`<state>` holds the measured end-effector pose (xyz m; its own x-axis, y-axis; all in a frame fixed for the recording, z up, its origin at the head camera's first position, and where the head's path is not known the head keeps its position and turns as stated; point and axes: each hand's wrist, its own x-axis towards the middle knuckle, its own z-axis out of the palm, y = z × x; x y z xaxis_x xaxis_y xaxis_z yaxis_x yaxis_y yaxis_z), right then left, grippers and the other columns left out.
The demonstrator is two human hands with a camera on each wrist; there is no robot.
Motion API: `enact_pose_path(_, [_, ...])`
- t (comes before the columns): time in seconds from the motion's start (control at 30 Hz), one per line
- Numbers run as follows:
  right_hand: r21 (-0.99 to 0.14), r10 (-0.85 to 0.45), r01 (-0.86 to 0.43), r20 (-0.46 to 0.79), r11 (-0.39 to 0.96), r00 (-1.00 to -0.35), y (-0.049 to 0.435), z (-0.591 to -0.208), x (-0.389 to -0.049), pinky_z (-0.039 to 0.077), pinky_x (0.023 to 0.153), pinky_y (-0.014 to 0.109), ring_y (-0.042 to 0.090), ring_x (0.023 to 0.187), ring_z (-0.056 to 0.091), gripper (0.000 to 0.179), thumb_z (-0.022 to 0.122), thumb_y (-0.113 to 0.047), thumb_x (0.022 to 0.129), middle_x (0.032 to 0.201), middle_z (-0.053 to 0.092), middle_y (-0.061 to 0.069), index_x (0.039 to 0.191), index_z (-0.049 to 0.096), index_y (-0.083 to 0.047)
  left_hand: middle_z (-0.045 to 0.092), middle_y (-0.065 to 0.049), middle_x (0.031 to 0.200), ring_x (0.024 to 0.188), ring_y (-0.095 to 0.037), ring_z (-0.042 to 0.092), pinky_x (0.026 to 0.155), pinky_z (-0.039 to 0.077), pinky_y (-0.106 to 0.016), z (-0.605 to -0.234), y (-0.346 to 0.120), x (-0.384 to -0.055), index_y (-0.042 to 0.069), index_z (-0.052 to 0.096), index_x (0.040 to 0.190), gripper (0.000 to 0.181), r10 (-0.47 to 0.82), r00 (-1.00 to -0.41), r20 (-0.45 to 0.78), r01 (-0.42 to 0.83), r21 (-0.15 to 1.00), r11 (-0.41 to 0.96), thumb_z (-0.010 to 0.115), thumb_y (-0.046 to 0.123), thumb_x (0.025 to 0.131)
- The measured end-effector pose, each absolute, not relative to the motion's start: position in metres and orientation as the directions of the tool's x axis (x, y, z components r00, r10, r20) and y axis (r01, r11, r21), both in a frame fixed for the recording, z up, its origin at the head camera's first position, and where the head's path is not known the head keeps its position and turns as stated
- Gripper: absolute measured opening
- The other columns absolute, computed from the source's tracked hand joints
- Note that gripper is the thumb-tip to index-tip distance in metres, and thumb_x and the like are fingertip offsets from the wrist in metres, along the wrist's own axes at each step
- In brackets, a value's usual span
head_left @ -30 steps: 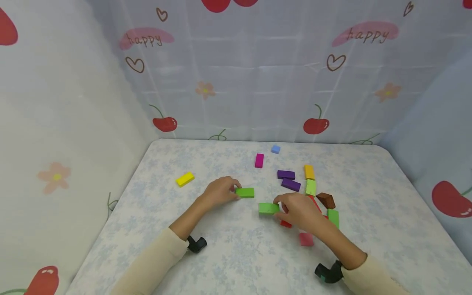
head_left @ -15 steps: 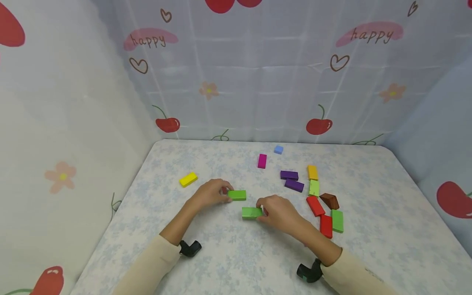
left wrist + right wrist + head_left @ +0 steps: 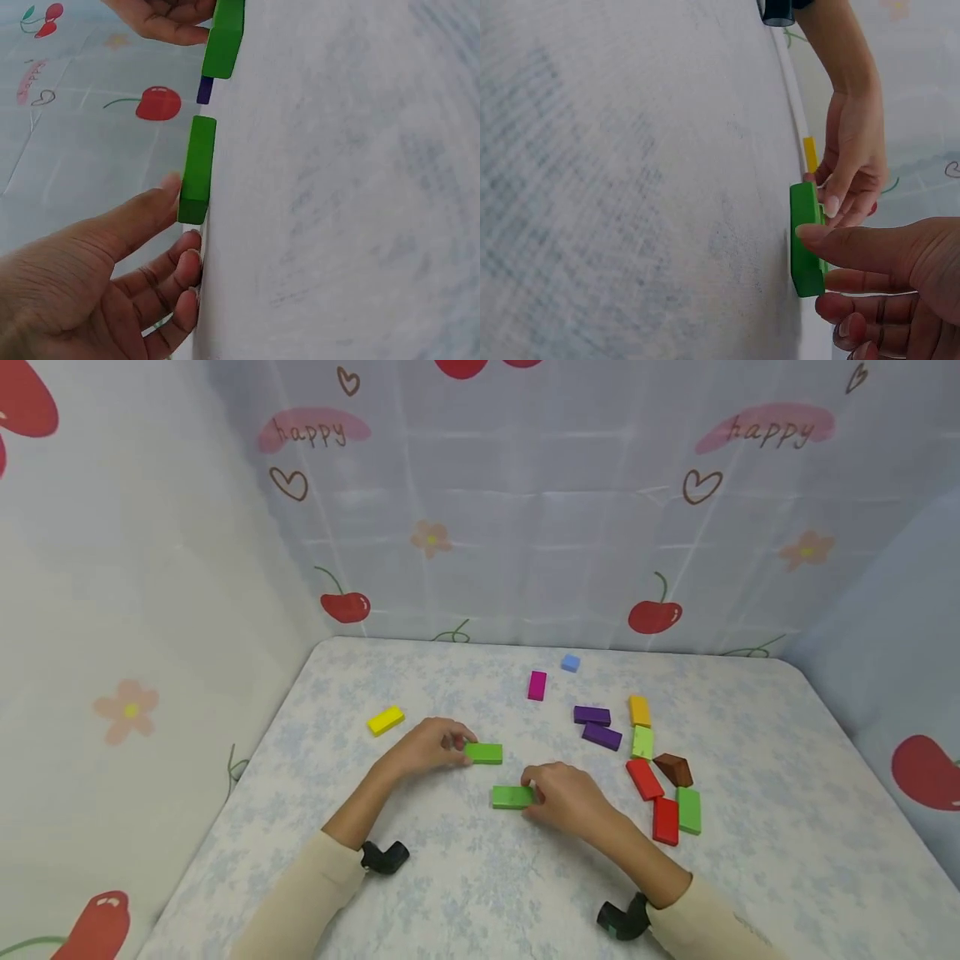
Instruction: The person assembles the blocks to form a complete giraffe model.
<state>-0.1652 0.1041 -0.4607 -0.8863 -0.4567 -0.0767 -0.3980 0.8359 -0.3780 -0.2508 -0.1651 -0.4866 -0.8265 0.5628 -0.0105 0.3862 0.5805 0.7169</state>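
Observation:
Two green rectangular blocks lie near the middle of the table, end to end direction but offset. My left hand (image 3: pixel 429 749) holds the left end of the farther green block (image 3: pixel 486 754) between its fingertips. In the left wrist view that block (image 3: pixel 199 161) has one fingertip at its side, with the other fingers curled below. Slightly nearer and to the right, my right hand (image 3: pixel 566 797) pinches the right end of the second green block (image 3: pixel 512 797). The right wrist view shows the right thumb pressed on the face of this block (image 3: pixel 806 259), fingers behind it.
A yellow block (image 3: pixel 386 721) lies left. Farther back are magenta (image 3: pixel 537 686) and small blue (image 3: pixel 571 663) blocks. Two purple blocks (image 3: pixel 602 737), an orange block (image 3: pixel 640 711), a light-green block (image 3: pixel 642 742), two red blocks (image 3: pixel 665 821), a brown block (image 3: pixel 673 770) and another green block (image 3: pixel 689 811) cluster right.
My right hand has brought its green block left and nearer, then paused. My left hand has shifted slightly left with its block. A pink block is now hidden by the right arm.

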Motion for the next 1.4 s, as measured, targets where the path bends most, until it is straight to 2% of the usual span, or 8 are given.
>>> enact_pose_path(0.2, [-0.464,-0.453,-0.370,-0.078,0.805,-0.888,0.109,-0.458,-0.159,0.047,0.063,0.028,0.010,0.069,0.051,0.027,0.089,-0.016,0.079,0.073,0.056,-0.008,0.099,0.071,-0.015,0.071,-0.004,0.105,0.065,-0.017,0.056,0.061,0.048,-0.026,-0.498,-0.171,-0.261,0.008,0.075,0.120,0.027,0.561,-0.824,0.078,0.366,0.829,0.422,0.075,0.012,0.093])
enact_pose_path(0.37, [-0.518,-0.534,-0.455,-0.004,0.724,-0.846,0.109,-0.462,-0.160,0.046,0.062,0.025,0.009,0.067,0.050,0.019,0.085,-0.005,0.082,0.071,0.055,-0.008,0.089,0.068,-0.012,0.074,0.000,0.110,0.071,-0.015,0.055,0.063,0.047,-0.025,-0.512,-0.172,-0.263,0.013,0.078,0.116,0.024,0.542,-0.836,0.082,0.314,0.882,0.351,0.077,0.015,0.093])
enact_pose_path(0.6, [-0.543,-0.550,-0.472,0.023,0.694,-0.835,0.097,-0.467,-0.167,0.043,0.058,0.023,0.008,0.063,0.047,0.021,0.083,-0.005,0.084,0.067,0.052,-0.009,0.081,0.063,-0.012,0.077,0.003,0.105,0.080,-0.016,0.065,0.068,0.050,-0.027,-0.523,-0.171,-0.261,0.017,0.081,0.108,0.017,0.499,-0.860,0.106,0.297,0.899,0.322,0.078,0.019,0.092])
enact_pose_path(0.73, [-0.546,-0.539,-0.468,0.034,0.695,-0.841,0.091,-0.469,-0.171,0.042,0.057,0.024,0.008,0.061,0.046,0.023,0.084,-0.006,0.083,0.065,0.051,-0.008,0.079,0.062,-0.013,0.077,0.003,0.104,0.081,-0.018,0.066,0.067,0.050,-0.027,-0.525,-0.171,-0.261,0.018,0.081,0.108,0.016,0.495,-0.862,0.105,0.291,0.904,0.315,0.078,0.018,0.092])
enact_pose_path(1.0, [-0.558,-0.490,-0.431,0.049,0.709,-0.870,0.078,-0.470,-0.183,0.041,0.057,0.025,0.010,0.062,0.047,0.022,0.084,-0.006,0.083,0.066,0.051,-0.006,0.080,0.063,-0.011,0.077,0.004,0.103,0.089,-0.018,0.070,0.073,0.054,-0.029,-0.528,-0.173,-0.264,0.020,0.081,0.107,0.016,0.495,-0.861,0.115,0.290,0.911,0.293,0.077,0.019,0.092])
enact_pose_path(1.4, [-0.558,-0.485,-0.438,0.071,0.705,-0.872,0.066,-0.472,-0.193,0.043,0.059,0.027,0.012,0.063,0.049,0.019,0.084,-0.007,0.083,0.070,0.055,-0.004,0.084,0.066,-0.008,0.077,0.004,0.103,0.090,-0.017,0.070,0.075,0.055,-0.030,-0.527,-0.177,-0.265,0.020,0.081,0.108,0.017,0.496,-0.860,0.122,0.299,0.907,0.296,0.077,0.023,0.092])
